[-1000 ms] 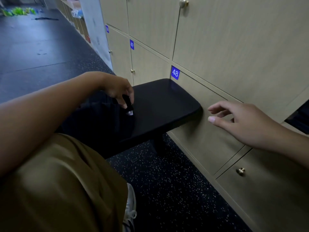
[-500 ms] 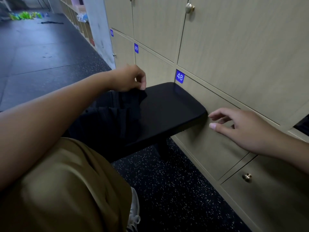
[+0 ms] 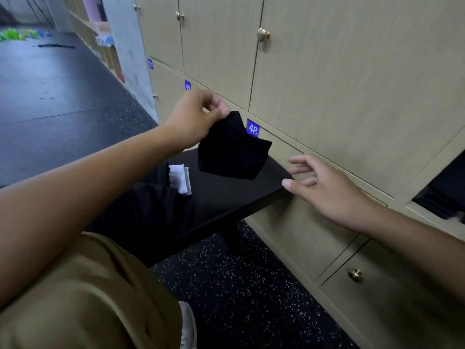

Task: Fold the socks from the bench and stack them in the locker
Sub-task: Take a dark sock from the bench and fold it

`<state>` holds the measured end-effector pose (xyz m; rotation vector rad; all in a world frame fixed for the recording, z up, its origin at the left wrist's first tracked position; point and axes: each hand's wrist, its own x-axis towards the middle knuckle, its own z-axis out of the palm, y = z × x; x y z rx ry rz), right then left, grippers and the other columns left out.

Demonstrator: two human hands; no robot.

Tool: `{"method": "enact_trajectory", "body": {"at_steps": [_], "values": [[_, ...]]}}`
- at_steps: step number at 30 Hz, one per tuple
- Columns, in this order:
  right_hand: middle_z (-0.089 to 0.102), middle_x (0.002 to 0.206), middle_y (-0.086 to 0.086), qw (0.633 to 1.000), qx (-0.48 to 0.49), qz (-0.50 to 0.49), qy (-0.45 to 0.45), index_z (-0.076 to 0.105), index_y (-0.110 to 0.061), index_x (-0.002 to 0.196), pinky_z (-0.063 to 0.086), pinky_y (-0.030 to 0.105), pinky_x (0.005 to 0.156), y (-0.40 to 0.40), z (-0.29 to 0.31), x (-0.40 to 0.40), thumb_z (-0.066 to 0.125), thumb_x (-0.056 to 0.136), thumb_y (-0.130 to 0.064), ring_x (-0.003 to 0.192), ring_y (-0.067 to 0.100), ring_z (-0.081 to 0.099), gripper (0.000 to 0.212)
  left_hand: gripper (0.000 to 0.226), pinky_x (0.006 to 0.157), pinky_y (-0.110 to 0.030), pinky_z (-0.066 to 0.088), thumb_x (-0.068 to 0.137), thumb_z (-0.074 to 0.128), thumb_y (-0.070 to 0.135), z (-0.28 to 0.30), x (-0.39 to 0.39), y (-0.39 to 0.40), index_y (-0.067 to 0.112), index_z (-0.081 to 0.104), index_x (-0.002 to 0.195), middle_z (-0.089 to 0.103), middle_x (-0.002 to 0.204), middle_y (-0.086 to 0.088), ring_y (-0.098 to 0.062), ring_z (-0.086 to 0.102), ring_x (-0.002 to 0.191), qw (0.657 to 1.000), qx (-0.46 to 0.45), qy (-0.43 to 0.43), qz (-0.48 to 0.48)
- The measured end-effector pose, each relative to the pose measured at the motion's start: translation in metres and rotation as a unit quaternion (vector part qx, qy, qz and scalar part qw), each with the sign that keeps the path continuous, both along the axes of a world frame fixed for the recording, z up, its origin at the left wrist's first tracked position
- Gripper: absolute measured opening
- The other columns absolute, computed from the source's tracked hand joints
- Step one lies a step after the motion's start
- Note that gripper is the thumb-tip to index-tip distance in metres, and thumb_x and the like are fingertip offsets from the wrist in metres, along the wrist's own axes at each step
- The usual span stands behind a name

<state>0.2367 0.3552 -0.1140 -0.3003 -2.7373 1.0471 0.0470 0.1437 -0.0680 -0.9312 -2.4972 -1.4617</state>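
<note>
My left hand (image 3: 193, 117) pinches the top of a black sock (image 3: 231, 149) and holds it in the air above the black bench (image 3: 226, 197). The sock hangs down loosely, its lower end close over the bench top. My right hand (image 3: 324, 190) hovers open at the bench's right corner, fingers spread toward the sock, holding nothing. A pile of dark socks (image 3: 151, 200) and a white sock (image 3: 180, 178) lie on the bench's left part. An open locker (image 3: 442, 192) with dark items inside shows at the right edge.
Beige locker doors (image 3: 339, 84) with brass knobs and blue number tags fill the wall right behind the bench. The floor is dark speckled rubber (image 3: 239, 293). My knee in brown trousers (image 3: 83, 298) and a white shoe (image 3: 187, 326) are at the lower left.
My left hand has lifted a black sock off the pile and carried it up and right, over the bench. A white sock is now uncovered. My right hand stayed near the bench corner.
</note>
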Motion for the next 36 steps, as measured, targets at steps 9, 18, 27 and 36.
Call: {"method": "enact_trajectory", "body": {"at_steps": [9, 18, 27, 36], "values": [[0.074, 0.105, -0.017, 0.969, -0.212, -0.014, 0.125, 0.065, -0.037, 0.111, 0.058, 0.045, 0.095, -0.020, 0.010, -0.017, 0.069, 0.096, -0.024, 0.100, 0.006, 0.071, 0.020, 0.012, 0.058, -0.020, 0.053, 0.103, 0.058, 0.018, 0.003, 0.038, 0.027, 0.014, 0.063, 0.094, 0.063, 0.091, -0.005, -0.013, 0.059, 0.078, 0.966, 0.105, -0.220, -0.089], [0.078, 0.100, -0.005, 0.958, -0.200, -0.042, 0.199, 0.070, -0.024, 0.103, 0.058, 0.028, 0.084, 0.004, 0.031, 0.008, 0.066, 0.098, -0.016, 0.096, 0.011, 0.073, 0.010, 0.058, 0.109, -0.044, 0.044, 0.099, 0.054, 0.054, 0.005, 0.059, 0.049, 0.004, 0.068, 0.125, 0.070, 0.126, -0.014, -0.029, 0.065, 0.120, 0.916, 0.058, -0.320, -0.233], [0.075, 0.078, -0.010, 0.964, -0.197, -0.062, 0.168, 0.071, -0.013, 0.095, 0.050, 0.012, 0.063, 0.028, 0.035, 0.043, 0.069, 0.094, -0.012, 0.074, 0.001, 0.070, 0.002, 0.032, 0.094, -0.042, 0.056, 0.087, 0.075, 0.027, 0.013, 0.086, 0.065, 0.007, 0.073, 0.111, 0.076, 0.109, -0.010, -0.026, 0.073, 0.102, 0.907, -0.075, -0.230, -0.345], [0.071, 0.099, -0.010, 0.942, -0.108, -0.245, 0.200, 0.067, -0.025, 0.105, 0.054, 0.028, 0.081, 0.040, 0.035, 0.068, 0.081, 0.084, -0.032, 0.092, 0.009, 0.068, 0.026, 0.011, 0.063, -0.017, 0.050, 0.089, 0.075, 0.012, 0.012, 0.104, 0.096, 0.002, 0.073, 0.088, 0.073, 0.077, -0.009, -0.008, 0.064, 0.066, 0.943, -0.033, -0.152, -0.293]]}}
